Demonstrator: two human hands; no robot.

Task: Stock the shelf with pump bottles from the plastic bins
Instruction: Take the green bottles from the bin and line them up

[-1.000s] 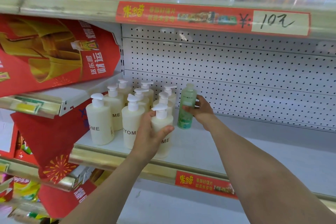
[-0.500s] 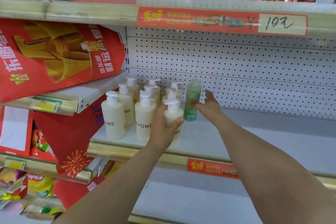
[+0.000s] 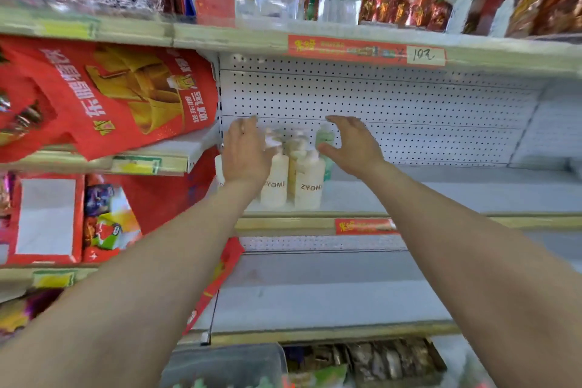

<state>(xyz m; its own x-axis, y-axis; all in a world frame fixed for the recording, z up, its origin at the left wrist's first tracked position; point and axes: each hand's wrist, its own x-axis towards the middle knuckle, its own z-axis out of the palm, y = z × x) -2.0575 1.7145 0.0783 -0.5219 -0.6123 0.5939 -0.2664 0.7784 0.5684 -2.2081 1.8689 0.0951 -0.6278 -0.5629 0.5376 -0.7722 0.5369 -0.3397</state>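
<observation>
While spread open and empty, hover before the upright ZYOME pump bottles (image 3: pixel 308 183), left hand (image 3: pixel 245 151) at their left, right hand (image 3: pixel 349 145) beside the green bottle (image 3: pixel 324 137) at their right.

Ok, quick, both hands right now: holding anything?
Left hand: open, holding nothing.
Right hand: open, holding nothing.

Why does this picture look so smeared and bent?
Head view: motion blur, likely a quick head movement, smears the left hand, right hand and pump bottles; head view: the wide-angle lens bows the upper shelf edge; head view: lighting is even, without strong glare.
</observation>
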